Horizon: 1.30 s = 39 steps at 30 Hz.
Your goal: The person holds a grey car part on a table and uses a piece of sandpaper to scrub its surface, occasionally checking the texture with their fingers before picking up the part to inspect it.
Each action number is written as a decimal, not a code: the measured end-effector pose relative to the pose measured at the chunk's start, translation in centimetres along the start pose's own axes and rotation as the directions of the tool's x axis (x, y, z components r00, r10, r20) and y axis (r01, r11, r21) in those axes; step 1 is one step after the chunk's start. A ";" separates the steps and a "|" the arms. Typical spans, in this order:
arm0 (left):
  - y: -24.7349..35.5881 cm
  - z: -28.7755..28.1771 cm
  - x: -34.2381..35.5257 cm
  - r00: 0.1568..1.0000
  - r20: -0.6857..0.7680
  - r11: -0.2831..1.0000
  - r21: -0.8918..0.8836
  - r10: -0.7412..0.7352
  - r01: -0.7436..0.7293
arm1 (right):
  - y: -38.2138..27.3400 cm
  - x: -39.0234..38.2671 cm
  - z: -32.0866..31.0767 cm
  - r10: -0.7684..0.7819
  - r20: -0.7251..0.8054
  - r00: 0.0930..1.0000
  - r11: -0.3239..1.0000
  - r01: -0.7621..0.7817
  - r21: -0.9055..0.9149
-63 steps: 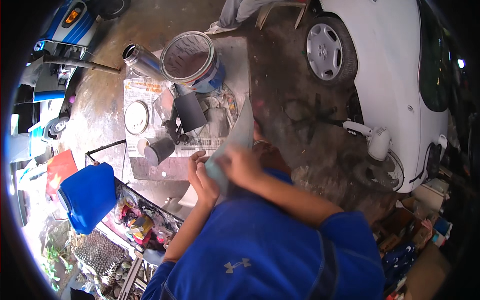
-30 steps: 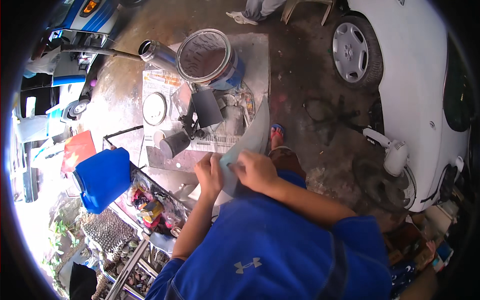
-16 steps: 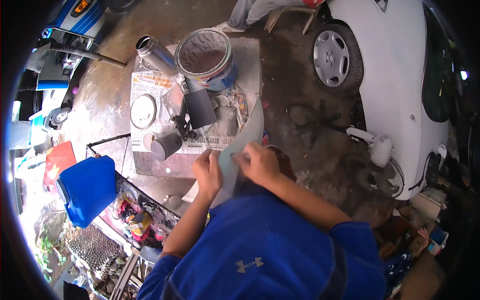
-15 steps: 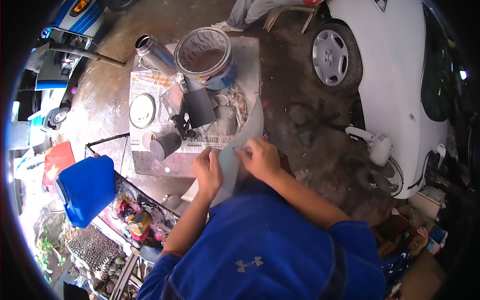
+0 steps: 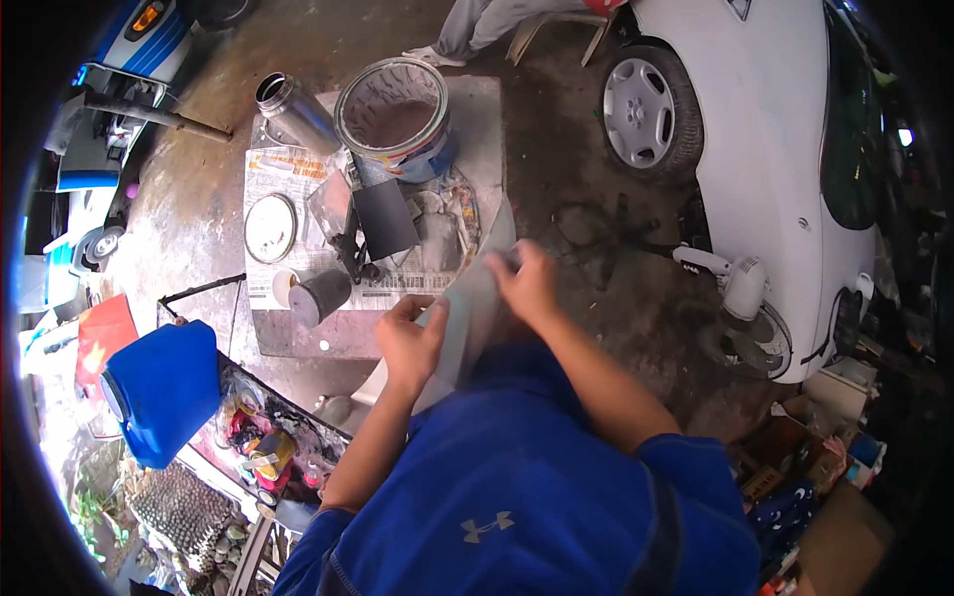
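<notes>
My left hand grips a long, curved, pale grey-green panel over the near edge of the work table. Up along the same panel, my right hand has its fingers bent and pinched on its surface; whatever sits under them is too small to make out. On newspaper lie a round lid, a dark rectangular sheet, a grey cup and assorted scraps. An open paint bucket and a steel flask stand at the back.
A white car is on the right beside a fan. A blue jerrycan rests on a cluttered stand at left. Another person's grey-trousered legs are by a chair at the top. Cardboard boxes lie lower right.
My right hand has moved forward and to the right, up along the panel, away from my left hand. My left hand keeps its grip in nearly the same place.
</notes>
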<state>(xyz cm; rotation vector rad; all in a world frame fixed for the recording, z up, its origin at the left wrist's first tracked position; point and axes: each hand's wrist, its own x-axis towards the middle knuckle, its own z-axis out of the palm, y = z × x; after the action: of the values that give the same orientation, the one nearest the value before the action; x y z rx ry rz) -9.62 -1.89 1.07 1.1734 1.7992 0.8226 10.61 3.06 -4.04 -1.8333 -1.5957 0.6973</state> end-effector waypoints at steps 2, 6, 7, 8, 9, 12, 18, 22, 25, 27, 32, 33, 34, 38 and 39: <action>0.6 -0.1 0.3 0.999 0.031 0.994 0.108 0.029 -0.033 | 0.8 0.0 0.3 0.068 0.014 0.998 0.996 -0.069 0.055; 1.9 -0.6 0.9 0.984 0.172 0.972 0.235 -0.047 0.005 | -2.3 -5.4 0.1 0.008 0.099 0.995 0.996 -0.017 0.089; 2.1 -0.6 0.7 0.980 0.199 0.964 0.265 -0.027 -0.027 | -0.6 -4.5 0.9 0.032 0.047 0.998 0.999 -0.033 0.029; 1.7 -0.8 0.6 0.979 0.200 0.964 0.264 -0.041 -0.014 | 0.3 -2.3 1.3 0.163 0.010 0.987 0.986 -0.163 0.036; 1.8 -0.8 0.9 0.955 0.296 0.937 0.330 0.011 -0.113 | 1.3 0.4 1.1 0.298 -0.044 0.953 0.954 -0.296 0.054; 3.1 -1.3 2.4 0.879 0.477 0.878 0.415 0.012 -0.237 | 0.5 -0.7 0.8 0.260 0.042 0.965 0.962 -0.262 0.077; 4.2 -1.0 3.0 0.763 0.643 0.845 0.439 -0.058 -0.306 | 1.2 -0.4 1.5 0.202 -0.046 0.978 0.979 -0.201 0.030; 3.7 -0.8 2.9 0.808 0.588 0.845 0.454 -0.045 -0.283 | -0.2 -0.4 0.2 0.144 0.030 0.989 0.987 -0.146 0.066; 3.7 -1.0 2.6 0.793 0.603 0.865 0.440 -0.086 -0.241 | -2.5 -3.7 -0.2 -0.086 0.128 0.988 0.982 0.063 0.177; 3.7 -0.6 2.3 0.792 0.602 0.857 0.457 -0.100 -0.239 | 0.1 -0.1 0.1 0.108 0.016 0.994 0.991 -0.107 -0.083; 3.4 -0.5 2.7 0.804 0.593 0.882 0.401 -0.046 -0.246 | -2.6 -2.8 -0.1 -0.101 0.129 0.986 0.982 0.079 0.170; 3.5 -0.4 2.8 0.808 0.587 0.874 0.415 -0.046 -0.252 | -1.9 -2.2 -0.1 -0.100 0.136 0.986 0.983 0.076 0.167; 3.5 -0.5 2.4 0.808 0.587 0.865 0.433 -0.056 -0.254 | -0.6 -1.3 -0.4 -0.033 0.141 0.990 0.998 0.026 0.053; 4.0 -0.4 2.3 0.820 0.568 0.845 0.469 -0.067 -0.256 | -0.7 0.6 -1.8 -0.049 0.178 0.983 0.993 0.029 0.116; 4.2 -0.1 2.8 0.819 0.572 0.846 0.464 -0.057 -0.265 | -2.1 -0.3 -1.6 -0.108 0.250 0.962 0.984 0.067 0.165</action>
<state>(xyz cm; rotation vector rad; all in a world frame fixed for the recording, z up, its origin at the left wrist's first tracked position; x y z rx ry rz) -8.74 2.21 3.85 1.6738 1.4761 -0.0259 10.31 2.78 -1.45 -1.6005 -1.7211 1.0233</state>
